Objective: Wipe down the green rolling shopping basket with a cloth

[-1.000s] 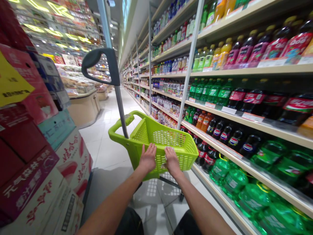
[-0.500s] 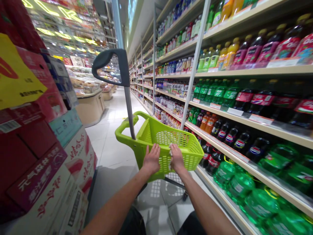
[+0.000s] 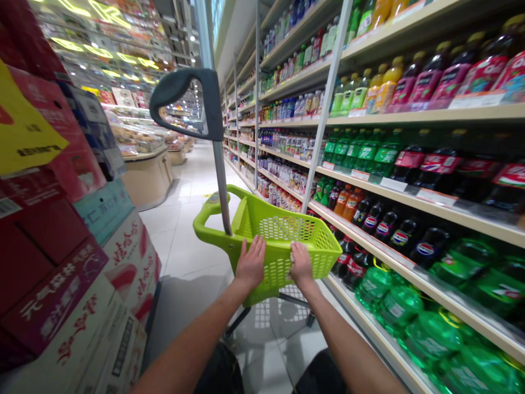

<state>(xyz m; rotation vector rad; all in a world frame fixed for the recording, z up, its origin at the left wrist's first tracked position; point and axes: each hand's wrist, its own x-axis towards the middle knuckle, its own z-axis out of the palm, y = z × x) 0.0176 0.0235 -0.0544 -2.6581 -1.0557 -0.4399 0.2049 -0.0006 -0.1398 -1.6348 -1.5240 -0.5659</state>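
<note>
A lime-green shopping cart basket (image 3: 283,251) with perforated walls is in front of me, its near side facing me. My left hand (image 3: 251,264) lies against that side near the handle end, fingers stretched over the upper part. Farther right, my right hand (image 3: 301,264) is closed on a crumpled white cloth (image 3: 292,258), perhaps a tissue, and presses it to the same side. Most of the cloth is hidden by the fingers. A grey pole (image 3: 222,186) rises from the cart's left end to a dark grey loop handle (image 3: 212,106).
Shelves of bottled drinks (image 3: 383,156) run along the right, with large green bottles (image 3: 430,331) at the bottom. Stacked drink cartons (image 3: 123,257) stand close on the left. A tiled aisle (image 3: 184,219) leads away past a wooden display counter (image 3: 147,178).
My right hand with the cloth has slid slightly right along the basket's side. My left hand has shifted a little left. The view has moved slightly.
</note>
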